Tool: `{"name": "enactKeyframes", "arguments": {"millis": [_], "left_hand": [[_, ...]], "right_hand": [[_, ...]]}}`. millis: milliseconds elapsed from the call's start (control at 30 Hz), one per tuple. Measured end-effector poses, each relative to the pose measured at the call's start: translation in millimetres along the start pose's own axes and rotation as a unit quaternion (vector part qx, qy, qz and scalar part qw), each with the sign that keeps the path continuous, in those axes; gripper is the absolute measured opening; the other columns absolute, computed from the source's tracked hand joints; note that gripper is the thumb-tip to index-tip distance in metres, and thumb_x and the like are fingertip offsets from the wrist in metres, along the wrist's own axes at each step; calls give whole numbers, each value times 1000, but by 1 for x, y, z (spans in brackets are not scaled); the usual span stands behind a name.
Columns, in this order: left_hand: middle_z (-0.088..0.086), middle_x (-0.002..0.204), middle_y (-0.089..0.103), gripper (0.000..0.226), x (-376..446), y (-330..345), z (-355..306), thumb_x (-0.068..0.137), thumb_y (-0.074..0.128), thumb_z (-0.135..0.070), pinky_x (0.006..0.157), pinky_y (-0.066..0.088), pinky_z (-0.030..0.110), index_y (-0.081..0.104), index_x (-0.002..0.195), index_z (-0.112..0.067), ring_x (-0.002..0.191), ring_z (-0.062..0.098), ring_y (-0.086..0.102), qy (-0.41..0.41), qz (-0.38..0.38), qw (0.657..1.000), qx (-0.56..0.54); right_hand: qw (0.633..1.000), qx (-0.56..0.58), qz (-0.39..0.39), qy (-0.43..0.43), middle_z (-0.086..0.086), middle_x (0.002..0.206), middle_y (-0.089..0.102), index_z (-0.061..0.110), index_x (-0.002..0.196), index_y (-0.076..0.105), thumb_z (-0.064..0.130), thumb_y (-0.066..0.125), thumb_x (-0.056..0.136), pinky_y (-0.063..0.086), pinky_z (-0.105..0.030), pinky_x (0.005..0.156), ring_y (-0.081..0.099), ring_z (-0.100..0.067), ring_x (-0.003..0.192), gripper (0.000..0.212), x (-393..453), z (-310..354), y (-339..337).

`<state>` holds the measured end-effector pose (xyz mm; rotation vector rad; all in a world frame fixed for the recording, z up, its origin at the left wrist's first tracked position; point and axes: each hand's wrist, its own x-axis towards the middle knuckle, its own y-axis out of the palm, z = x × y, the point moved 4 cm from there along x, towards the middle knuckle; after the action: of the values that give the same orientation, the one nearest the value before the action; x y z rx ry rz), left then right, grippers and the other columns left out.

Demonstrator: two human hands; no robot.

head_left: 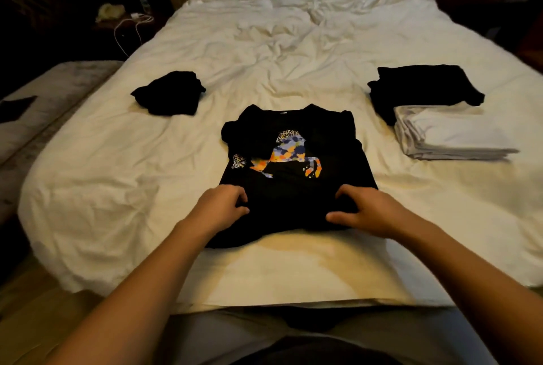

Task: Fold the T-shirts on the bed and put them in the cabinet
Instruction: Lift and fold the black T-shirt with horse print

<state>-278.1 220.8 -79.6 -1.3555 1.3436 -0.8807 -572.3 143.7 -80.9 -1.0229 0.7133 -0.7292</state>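
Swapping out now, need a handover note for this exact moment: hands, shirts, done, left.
Left hand and right hand: both grip the near hem of the horse-print T-shirt, lying print-up mid-bed, sides tucked in.
Crumpled black shirt to its left, unfolded.
Folded black pile and folded white pile at right.
Left: finish this fold, fold the crumpled one, carry everything to the cabinet, which is not in view.
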Motion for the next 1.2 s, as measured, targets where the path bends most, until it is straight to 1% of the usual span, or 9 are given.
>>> {"name": "enactKeyframes", "arguments": {"millis": [100, 233, 433, 533, 633, 700, 867, 1000, 1200], "left_hand": [[-4, 114, 64, 54, -16, 24, 0, 78, 72, -59, 82, 48, 31, 64, 119, -24, 107, 19, 60, 1, 43, 999, 13], [-2, 109, 68, 36, -28, 26, 14, 83, 75, -36, 77, 49, 31, 68, 114, -20, 103, 19, 63, 6, 44, 999, -22], [-6, 75, 66, 12, -10, -18, 34, 85, 77, -30, 65, 47, 30, 66, 82, -27, 69, 10, 62, -32, -82, 976, -197], [1, 71, 67, 13, 6, -32, 41, 86, 75, -23, 58, 40, 28, 64, 78, -22, 65, 18, 61, -66, -99, 965, -232], [-1, 70, 66, 16, 20, -34, 48, 83, 78, -21, 58, 39, 27, 64, 74, -22, 66, 16, 59, -60, -49, 974, -212], [-8, 61, 62, 22, 25, -36, 52, 80, 82, -24, 55, 36, 22, 63, 71, -20, 58, 6, 56, -50, -11, 978, -203], [-12, 54, 58, 27, 27, -34, 58, 69, 89, -37, 54, 37, 20, 67, 69, -21, 51, 2, 51, -17, 99, 976, -192], [-11, 71, 53, 40, 15, 1, 54, 68, 86, -51, 60, 35, 24, 63, 83, -22, 62, 4, 46, 23, 175, 982, -63], [-18, 118, 48, 97, -26, 31, 7, 53, 57, -93, 100, 31, 25, 48, 131, -35, 113, 5, 42, 121, 120, 984, 51]], "right_hand": [[991, -88, -74, -65, -2, 106, 59, 17, 119, 60, 42, 85, 68, 48, -37, 73, 60, -27, 96, 62, -11, -9, 25], [974, -68, -211, -54, -16, 88, 59, 4, 96, 67, 1, 86, 52, 46, -39, 57, 59, -39, 76, 48, -21, -38, 19], [931, 129, -297, 167, -15, 92, 59, 5, 101, 61, -8, 68, 76, 42, -36, 63, 55, -34, 78, 29, -29, -54, -22], [804, 520, -173, 230, -23, 95, 65, 6, 95, 58, -9, 57, 90, 57, -35, 63, 63, -30, 75, 16, -15, -47, -22], [712, 660, -93, 220, -22, 101, 64, 3, 109, 60, -1, 49, 99, 60, -28, 59, 65, -28, 82, 16, -2, -45, -27], [749, 625, -62, 211, -19, 100, 67, 1, 114, 62, 13, 52, 100, 57, -27, 57, 66, -26, 81, 21, 0, -49, -34], [973, 158, -12, 166, -12, 94, 64, 10, 95, 67, 33, 63, 95, 46, -33, 74, 60, -26, 87, 24, 4, -63, -57], [977, -123, 133, 116, -4, 95, 59, 21, 91, 58, 45, 60, 95, 41, -29, 66, 54, -21, 82, 25, -6, -45, -36], [993, -20, 115, -15, 5, 102, 54, 24, 98, 56, 58, 70, 81, 47, -29, 75, 52, -11, 86, 42, -30, 5, 6]]}}
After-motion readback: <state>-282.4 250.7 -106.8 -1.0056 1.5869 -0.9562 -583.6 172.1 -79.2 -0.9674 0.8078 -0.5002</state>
